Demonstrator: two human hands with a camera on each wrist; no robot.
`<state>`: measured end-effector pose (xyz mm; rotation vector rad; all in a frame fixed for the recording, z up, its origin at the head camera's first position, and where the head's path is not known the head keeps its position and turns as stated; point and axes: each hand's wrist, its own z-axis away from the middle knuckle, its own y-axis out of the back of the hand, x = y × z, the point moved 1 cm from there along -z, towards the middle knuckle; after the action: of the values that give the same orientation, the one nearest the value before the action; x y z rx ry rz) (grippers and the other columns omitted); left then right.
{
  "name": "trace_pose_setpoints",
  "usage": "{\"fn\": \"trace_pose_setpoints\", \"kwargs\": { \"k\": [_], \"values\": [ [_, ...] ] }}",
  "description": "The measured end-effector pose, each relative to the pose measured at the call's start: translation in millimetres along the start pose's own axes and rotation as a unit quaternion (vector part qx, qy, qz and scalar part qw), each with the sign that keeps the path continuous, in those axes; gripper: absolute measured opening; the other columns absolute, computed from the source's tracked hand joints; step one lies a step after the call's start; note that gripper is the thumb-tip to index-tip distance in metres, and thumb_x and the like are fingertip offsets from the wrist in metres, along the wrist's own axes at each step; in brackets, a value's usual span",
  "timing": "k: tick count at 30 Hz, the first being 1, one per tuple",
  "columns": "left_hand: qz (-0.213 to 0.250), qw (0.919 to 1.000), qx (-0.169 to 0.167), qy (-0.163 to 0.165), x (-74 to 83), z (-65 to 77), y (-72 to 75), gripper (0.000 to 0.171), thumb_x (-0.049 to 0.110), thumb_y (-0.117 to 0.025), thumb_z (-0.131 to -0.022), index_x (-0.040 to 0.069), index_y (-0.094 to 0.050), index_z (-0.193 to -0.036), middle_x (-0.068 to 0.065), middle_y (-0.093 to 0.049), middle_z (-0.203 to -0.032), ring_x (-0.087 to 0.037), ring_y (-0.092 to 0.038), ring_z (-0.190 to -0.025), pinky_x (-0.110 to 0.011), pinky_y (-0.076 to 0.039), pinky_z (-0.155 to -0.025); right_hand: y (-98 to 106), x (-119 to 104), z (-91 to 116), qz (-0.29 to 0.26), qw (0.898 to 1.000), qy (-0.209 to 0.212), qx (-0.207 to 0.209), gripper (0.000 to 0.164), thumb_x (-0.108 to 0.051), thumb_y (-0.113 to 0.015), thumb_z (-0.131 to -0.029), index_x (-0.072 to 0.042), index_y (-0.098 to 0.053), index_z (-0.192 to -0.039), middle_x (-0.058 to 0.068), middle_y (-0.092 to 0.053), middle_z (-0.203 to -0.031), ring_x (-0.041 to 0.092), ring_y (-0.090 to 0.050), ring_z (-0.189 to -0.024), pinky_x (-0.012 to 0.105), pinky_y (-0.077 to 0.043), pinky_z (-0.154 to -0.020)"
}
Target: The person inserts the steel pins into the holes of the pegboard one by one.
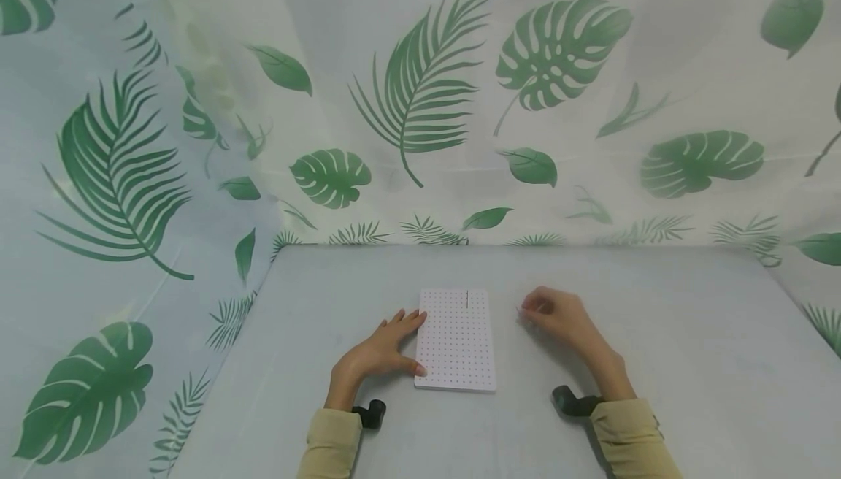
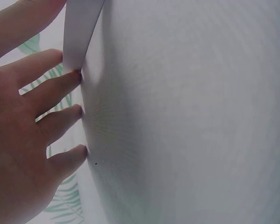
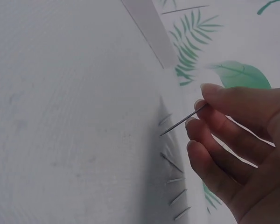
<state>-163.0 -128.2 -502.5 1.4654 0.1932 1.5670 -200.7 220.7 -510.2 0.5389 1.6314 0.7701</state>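
Note:
A white board (image 1: 453, 347) with rows of small holes lies flat on the table. One thin dark pin (image 1: 467, 299) stands in it near its far edge. My left hand (image 1: 377, 353) rests at the board's left side, fingers spread, with thumb and a fingertip touching its edge. To the right of the board, my right hand (image 1: 558, 315) pinches a thin metal pin (image 3: 182, 121) between thumb and index finger. The held pin slants down toward the tabletop. Several more loose pins (image 3: 171, 162) lie on the table below that hand in the right wrist view.
The pale table (image 1: 368, 435) reaches back to a curtain (image 1: 434, 172) printed with green leaves, which also hangs at the left. Black wrist cameras (image 1: 573, 401) sit at both sleeve cuffs.

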Motion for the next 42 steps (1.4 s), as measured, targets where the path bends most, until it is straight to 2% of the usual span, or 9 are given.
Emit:
{"fn": "trace_pose_setpoints", "kwargs": {
  "k": [7, 13, 21, 27, 38, 42],
  "values": [
    [-0.006, 1.0000, 0.003, -0.004, -1.9, 1.4, -0.8, 0.098, 0.024, -0.088, -0.080, 0.009, -0.035, -0.161, -0.012, -0.028, -0.169, -0.037, -0.013, -0.160, -0.057, -0.009, -0.130, 0.1, -5.1, 1.0, -0.010, 1.000, -0.006, 0.004, 0.009, -0.013, -0.079, -0.088, -0.008, -0.071, -0.091, 0.005, -0.073, -0.084, 0.010, -0.061, -0.064, 0.024, -0.050, -0.056],
    [-0.002, 1.0000, 0.002, -0.001, -0.9, 4.3, 0.7, 0.098, 0.023, -0.087, -0.080, 0.009, -0.035, -0.161, -0.011, -0.028, -0.169, -0.037, -0.013, -0.160, -0.057, -0.009, -0.130, 0.1, -10.0, 1.7, -0.011, 1.000, -0.001, 0.009, 0.011, -0.014, -0.080, -0.088, -0.010, -0.070, -0.089, 0.003, -0.072, -0.082, 0.011, -0.059, -0.066, 0.024, -0.048, -0.057],
    [-0.002, 1.0000, 0.000, 0.000, -1.5, 5.5, 2.1, 0.098, 0.024, -0.087, -0.081, 0.009, -0.034, -0.161, -0.011, -0.027, -0.170, -0.037, -0.012, -0.160, -0.057, -0.008, -0.130, -2.7, -18.5, 2.8, -0.045, 0.999, 0.007, 0.017, 0.013, -0.015, -0.081, -0.088, -0.011, -0.068, -0.088, 0.004, -0.073, -0.082, 0.009, -0.061, -0.061, 0.023, -0.049, -0.052],
    [-0.007, 1.0000, 0.004, -0.003, -3.4, 5.5, 7.1, 0.097, 0.025, -0.087, -0.081, 0.008, -0.035, -0.161, -0.012, -0.028, -0.169, -0.037, -0.012, -0.160, -0.056, -0.008, -0.130, -8.9, -29.9, -1.0, -0.067, 0.997, 0.033, 0.032, 0.016, -0.018, -0.083, -0.087, -0.012, -0.067, -0.086, 0.000, -0.073, -0.077, 0.008, -0.064, -0.063, 0.021, -0.048, -0.056],
    [0.007, 1.0000, 0.001, -0.006, -0.1, 1.4, 5.6, 0.097, 0.025, -0.087, -0.081, 0.010, -0.035, -0.161, -0.011, -0.026, -0.170, -0.037, -0.011, -0.160, -0.057, -0.007, -0.130, -14.5, -43.7, -3.3, -0.070, 0.996, 0.011, 0.049, 0.019, -0.019, -0.083, -0.087, -0.010, -0.066, -0.087, 0.002, -0.076, -0.079, 0.009, -0.069, -0.069, 0.020, -0.048, -0.061],
    [0.005, 1.0000, -0.005, -0.004, 1.1, 0.3, 4.6, 0.096, 0.024, -0.086, -0.082, 0.010, -0.034, -0.161, -0.010, -0.026, -0.170, -0.037, -0.010, -0.160, -0.056, -0.006, -0.130, -18.0, -48.3, -5.3, -0.090, 0.994, 0.020, 0.061, 0.018, -0.014, -0.084, -0.086, -0.009, -0.066, -0.085, 0.002, -0.075, -0.076, 0.009, -0.069, -0.069, 0.019, -0.049, -0.063]
  ]
}}
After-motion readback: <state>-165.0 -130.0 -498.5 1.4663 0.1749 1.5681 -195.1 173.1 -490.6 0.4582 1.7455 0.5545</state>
